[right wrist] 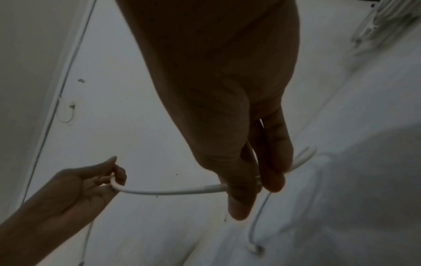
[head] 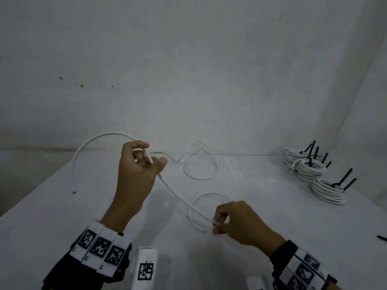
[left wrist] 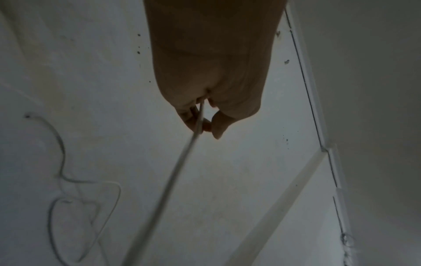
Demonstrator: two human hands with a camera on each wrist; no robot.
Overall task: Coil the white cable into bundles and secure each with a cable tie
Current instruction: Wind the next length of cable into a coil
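White cable is running loose across the white table, w/ both hands gripping it. Left hand is hovering raised above the table, left of centre, thumb and curled fingers pinching the cable; left wrist view is showing the cable passing between thumb and fingertips and running down toward the near edge. From that grip one stretch is arching up and out to the left, then dropping to the table; another is snaking far-right into an open loop lying on the table. Right hand is sitting lower and nearer, right of centre, fingers curled round the cable, pinching where a small loop is closing. Span btwn the 2 hands is hanging in a shallow curve, per right wrist view; left hand is also showing there, at left. Right hand fingers are wrapping the strand.

Far right: 3 finished bundles are sitting close together near the wall, black cable ties sticking up from them. Dark item at right edge, too small to ID.
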